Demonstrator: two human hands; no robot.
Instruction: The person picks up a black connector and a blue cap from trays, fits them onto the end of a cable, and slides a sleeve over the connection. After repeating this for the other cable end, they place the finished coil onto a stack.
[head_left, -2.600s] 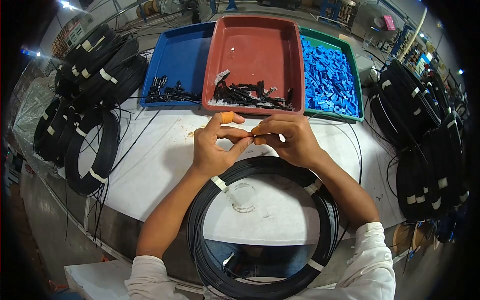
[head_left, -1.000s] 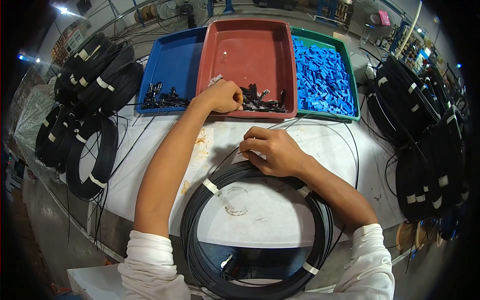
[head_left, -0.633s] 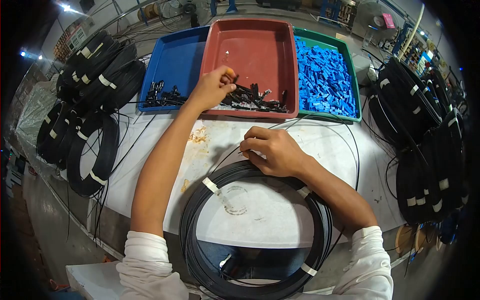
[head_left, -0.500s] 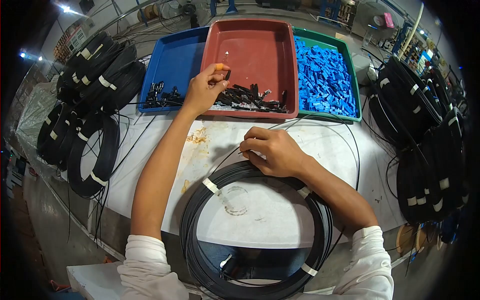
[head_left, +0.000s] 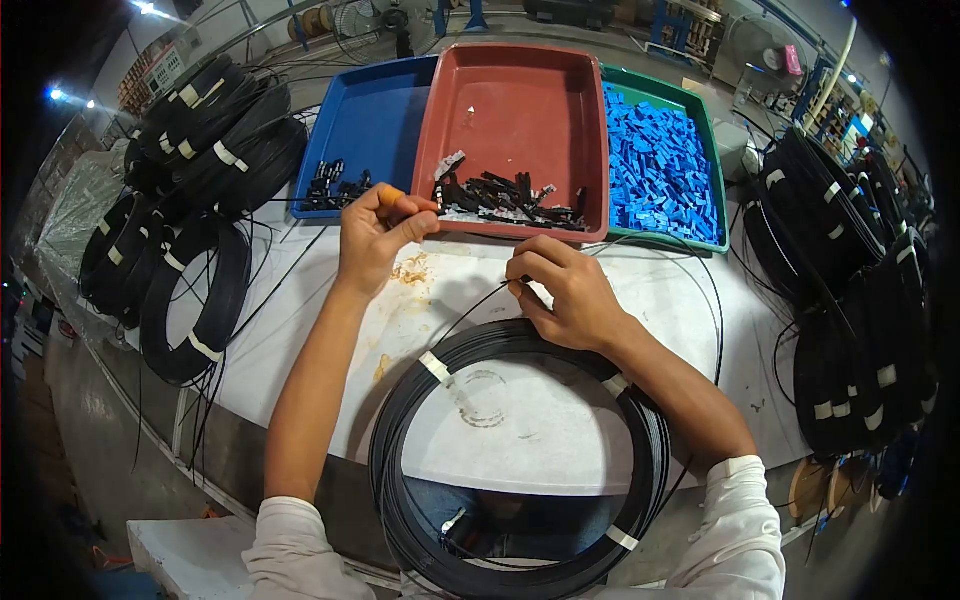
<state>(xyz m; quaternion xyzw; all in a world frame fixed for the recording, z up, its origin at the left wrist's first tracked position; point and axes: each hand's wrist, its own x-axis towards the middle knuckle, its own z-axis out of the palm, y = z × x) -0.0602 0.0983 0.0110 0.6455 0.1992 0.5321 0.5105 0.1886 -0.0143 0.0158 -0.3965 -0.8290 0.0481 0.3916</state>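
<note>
My left hand (head_left: 378,240), with an orange covering on one finger, is pinched at the near left edge of the red tray (head_left: 520,110). Between its thumb and forefinger a small black piece (head_left: 437,207) partly shows. My right hand (head_left: 572,300) is closed on a thin black cable (head_left: 478,304) above the far side of a big cable coil (head_left: 388,440). White tape bands bind this coil, which lies partly on the table and partly over my lap. Black pieces (head_left: 510,197) and whitish scraps lie along the near side of the red tray.
A blue tray (head_left: 370,100) with small black parts stands left of the red one. On the right, a green tray (head_left: 712,150) holds many blue pieces (head_left: 655,165). Taped black coils (head_left: 205,300) are piled at the left, and more coils (head_left: 815,200) at the right.
My left hand has come down and toward me from over the red tray to its near edge, still pinching the black piece. My right hand has shifted slightly right with the cable.
</note>
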